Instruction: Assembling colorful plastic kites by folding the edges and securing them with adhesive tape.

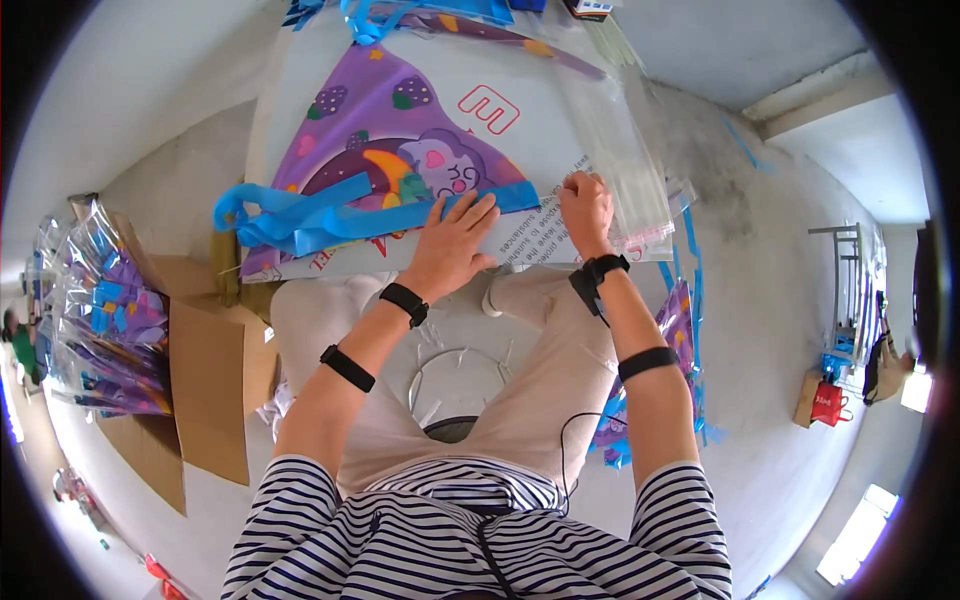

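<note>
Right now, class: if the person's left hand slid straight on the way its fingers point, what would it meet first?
The left hand lies flat, fingers toward the blue ribbon trim edging the purple printed fabric. That trim probably comes first, though depth is unclear.

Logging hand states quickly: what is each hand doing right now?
Left hand: open, flat on the purple triangular printed cloth.
Right hand: fingers curled, pinching the clear plastic bag.

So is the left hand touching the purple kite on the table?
Touching. The head view shows the left hand lying flat, palm down, on the lower edge of the purple kite, with its fingers spread over the blue border.
</note>
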`<control>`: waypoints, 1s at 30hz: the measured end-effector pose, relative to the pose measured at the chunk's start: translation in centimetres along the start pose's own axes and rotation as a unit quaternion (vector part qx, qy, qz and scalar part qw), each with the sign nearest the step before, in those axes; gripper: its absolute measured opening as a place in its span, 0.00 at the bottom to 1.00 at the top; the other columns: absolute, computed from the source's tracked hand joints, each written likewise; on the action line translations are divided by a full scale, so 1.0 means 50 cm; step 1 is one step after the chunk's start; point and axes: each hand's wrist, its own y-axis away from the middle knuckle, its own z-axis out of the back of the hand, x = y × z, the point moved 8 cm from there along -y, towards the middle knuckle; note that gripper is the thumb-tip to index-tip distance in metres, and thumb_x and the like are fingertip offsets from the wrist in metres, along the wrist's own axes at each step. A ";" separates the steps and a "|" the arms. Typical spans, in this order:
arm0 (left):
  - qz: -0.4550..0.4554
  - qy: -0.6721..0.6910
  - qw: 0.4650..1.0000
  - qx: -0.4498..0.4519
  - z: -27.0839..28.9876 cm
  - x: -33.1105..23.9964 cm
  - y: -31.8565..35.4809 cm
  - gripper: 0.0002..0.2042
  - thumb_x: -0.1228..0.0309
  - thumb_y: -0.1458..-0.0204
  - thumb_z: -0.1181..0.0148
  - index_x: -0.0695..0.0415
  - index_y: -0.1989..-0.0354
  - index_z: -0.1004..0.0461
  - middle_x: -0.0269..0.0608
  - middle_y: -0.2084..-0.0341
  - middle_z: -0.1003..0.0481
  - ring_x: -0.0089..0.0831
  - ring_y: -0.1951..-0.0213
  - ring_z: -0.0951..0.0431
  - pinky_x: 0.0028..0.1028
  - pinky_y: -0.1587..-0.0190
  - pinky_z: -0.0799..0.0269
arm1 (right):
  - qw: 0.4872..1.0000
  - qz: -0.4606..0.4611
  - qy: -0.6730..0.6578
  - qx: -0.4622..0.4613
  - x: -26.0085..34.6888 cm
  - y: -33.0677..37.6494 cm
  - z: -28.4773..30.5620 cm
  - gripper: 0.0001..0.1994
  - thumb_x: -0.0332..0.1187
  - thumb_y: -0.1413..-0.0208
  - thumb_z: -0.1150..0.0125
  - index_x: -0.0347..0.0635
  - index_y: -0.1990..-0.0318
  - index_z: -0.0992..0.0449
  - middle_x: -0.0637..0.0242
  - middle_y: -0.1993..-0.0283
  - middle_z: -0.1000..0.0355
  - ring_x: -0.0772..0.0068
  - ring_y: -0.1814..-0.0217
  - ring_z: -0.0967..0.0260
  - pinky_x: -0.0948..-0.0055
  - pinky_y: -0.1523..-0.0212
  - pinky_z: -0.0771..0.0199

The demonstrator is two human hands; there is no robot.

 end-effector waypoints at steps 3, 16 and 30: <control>0.007 0.009 1.000 -0.012 0.002 0.009 0.008 0.36 0.59 0.52 0.31 0.54 0.34 0.35 0.36 0.30 0.40 0.39 0.29 0.44 0.51 0.28 0.52 | 0.967 0.241 -0.053 -0.055 0.139 0.067 0.016 0.14 0.34 0.46 0.36 0.35 0.55 0.21 0.52 0.52 0.24 0.47 0.46 0.29 0.55 0.44 0.29; -0.026 -0.032 0.999 0.024 0.051 0.100 0.070 0.38 0.58 0.51 0.32 0.52 0.30 0.39 0.37 0.30 0.41 0.37 0.28 0.43 0.52 0.29 0.52 | 0.942 0.314 0.074 0.099 0.195 0.206 -0.140 0.39 0.50 0.39 0.43 0.35 0.28 0.46 0.46 0.23 0.54 0.46 0.19 0.61 0.48 0.24 0.60; 0.376 -0.294 0.869 -0.131 0.494 0.527 0.508 0.07 0.72 0.52 0.35 0.60 0.66 0.20 0.52 0.62 0.22 0.50 0.59 0.21 0.44 0.57 0.25 | 0.926 0.344 0.126 0.086 0.200 0.214 -0.146 0.37 0.51 0.39 0.42 0.42 0.27 0.44 0.45 0.22 0.57 0.42 0.20 0.62 0.44 0.25 0.59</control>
